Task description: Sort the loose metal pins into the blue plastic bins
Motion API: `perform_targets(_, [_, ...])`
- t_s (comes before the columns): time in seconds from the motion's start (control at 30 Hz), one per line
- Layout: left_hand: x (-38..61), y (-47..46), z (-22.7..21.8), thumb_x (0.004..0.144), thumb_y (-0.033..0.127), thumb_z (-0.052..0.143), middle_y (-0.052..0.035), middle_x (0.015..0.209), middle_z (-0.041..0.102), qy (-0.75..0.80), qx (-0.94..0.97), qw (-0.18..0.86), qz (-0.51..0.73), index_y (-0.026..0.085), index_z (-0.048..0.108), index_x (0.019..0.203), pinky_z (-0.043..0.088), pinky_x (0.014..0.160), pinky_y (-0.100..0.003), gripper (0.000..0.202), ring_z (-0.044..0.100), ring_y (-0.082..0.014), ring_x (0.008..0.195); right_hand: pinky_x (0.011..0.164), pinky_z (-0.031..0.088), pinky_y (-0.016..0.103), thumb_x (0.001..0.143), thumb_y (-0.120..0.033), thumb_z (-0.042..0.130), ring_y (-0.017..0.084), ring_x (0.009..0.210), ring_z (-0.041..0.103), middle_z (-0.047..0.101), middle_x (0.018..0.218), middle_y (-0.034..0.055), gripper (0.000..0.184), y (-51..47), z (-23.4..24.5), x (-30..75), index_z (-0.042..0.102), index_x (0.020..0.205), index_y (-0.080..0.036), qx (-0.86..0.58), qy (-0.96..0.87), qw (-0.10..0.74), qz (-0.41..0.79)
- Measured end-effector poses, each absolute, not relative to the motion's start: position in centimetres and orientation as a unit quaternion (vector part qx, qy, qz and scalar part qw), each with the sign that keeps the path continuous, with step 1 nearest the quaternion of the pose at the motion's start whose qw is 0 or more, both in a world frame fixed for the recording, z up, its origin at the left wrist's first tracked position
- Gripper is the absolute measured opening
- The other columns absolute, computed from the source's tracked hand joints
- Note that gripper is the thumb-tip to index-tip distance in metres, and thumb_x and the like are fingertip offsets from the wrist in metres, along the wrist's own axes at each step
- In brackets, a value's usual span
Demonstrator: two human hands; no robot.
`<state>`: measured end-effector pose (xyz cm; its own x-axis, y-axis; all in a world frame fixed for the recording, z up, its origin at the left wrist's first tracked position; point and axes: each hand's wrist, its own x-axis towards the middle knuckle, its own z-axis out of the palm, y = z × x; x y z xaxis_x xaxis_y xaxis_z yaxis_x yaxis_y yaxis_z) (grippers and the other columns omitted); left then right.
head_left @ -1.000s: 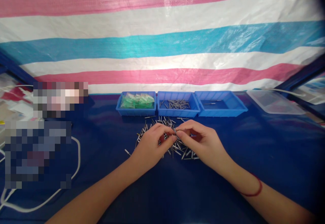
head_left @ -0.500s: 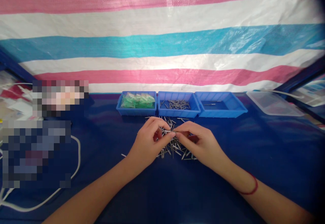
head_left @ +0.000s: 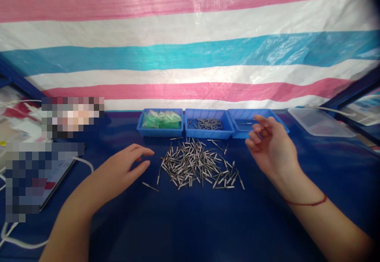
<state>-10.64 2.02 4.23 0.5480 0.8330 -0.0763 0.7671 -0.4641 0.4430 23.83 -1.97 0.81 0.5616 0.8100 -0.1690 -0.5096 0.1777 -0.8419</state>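
Note:
A heap of small metal pins (head_left: 196, 163) lies on the blue table cover, with one stray pin (head_left: 150, 187) at its left. My left hand (head_left: 121, 171) hovers palm down to the left of the heap, fingers loosely spread, holding nothing. My right hand (head_left: 271, 147) is raised to the right of the heap, just in front of the right blue bin (head_left: 277, 120), fingers apart and slightly curled, with nothing visible in it. A red string circles my right wrist.
Three blue bins stand in a row behind the heap: the left bin (head_left: 142, 127) holds green pieces, the middle bin (head_left: 225, 129) holds metal pins, the right one a few. A clear plastic lid (head_left: 320, 122) lies far right. A white cable (head_left: 18, 238) loops at left.
Both hands were pinched together over the heap on a pin; they have now drawn apart, left hand to the left, right hand up toward the right bin, both without anything.

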Motion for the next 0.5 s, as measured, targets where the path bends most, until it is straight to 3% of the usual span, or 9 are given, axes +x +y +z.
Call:
perform_targets(0.1, [-12.2, 0.7, 2.8, 0.088, 0.040, 0.051, -0.0044, 0.119, 0.059, 0.465, 0.848, 0.253, 0.034, 0.027, 0.062, 0.117, 0.046, 0.092, -0.031, 0.033, 0.060, -0.0211, 0.104, 0.037, 0.022, 0.020, 0.079, -0.029, 0.058, 0.005, 0.046, 0.031, 0.041, 0.065, -0.0046, 0.011, -2.0, 0.7, 24.0, 0.063, 0.082, -0.020, -0.459, -0.149, 0.744, 0.462])
perform_targets(0.23, [-12.3, -0.8, 1.3, 0.087, 0.035, 0.053, -0.0056, 0.121, 0.053, 0.466, 0.845, 0.261, 0.010, 0.025, 0.065, 0.100, 0.043, 0.097, -0.035, 0.021, 0.056, -0.0217, 0.107, 0.036, 0.021, 0.020, 0.078, -0.026, 0.057, 0.005, 0.045, 0.030, 0.041, 0.063, -0.0045, 0.009, -2.2, 0.2, 22.8, 0.061, 0.075, -0.018, -0.469, -0.146, 0.710, 0.505])
perform_targets(0.33, [-12.0, -1.2, 1.1, 0.090, 0.031, 0.048, -0.0056, 0.113, 0.054, 0.471, 0.845, 0.255, 0.001, 0.022, 0.064, 0.089, 0.043, 0.093, -0.036, 0.018, 0.055, -0.0212, 0.101, 0.037, 0.021, 0.020, 0.076, -0.026, 0.058, 0.005, 0.045, 0.030, 0.040, 0.062, -0.0047, 0.009, -2.5, 0.0, 21.5, 0.060, 0.072, -0.017, -0.474, -0.157, 0.675, 0.542])
perform_targets(0.5, [-10.7, -1.1, 2.4, 0.093, 0.034, 0.044, -0.0011, 0.086, 0.058, 0.497, 0.811, 0.304, 0.055, 0.020, 0.058, 0.088, 0.043, 0.075, -0.029, 0.021, 0.055, -0.0160, 0.078, 0.040, 0.024, 0.020, 0.079, -0.034, 0.061, 0.006, 0.047, 0.033, 0.044, 0.061, -0.0039, 0.017, -3.7, -0.4, 19.3, 0.062, 0.074, -0.018, -0.519, -0.273, 0.592, 0.554])
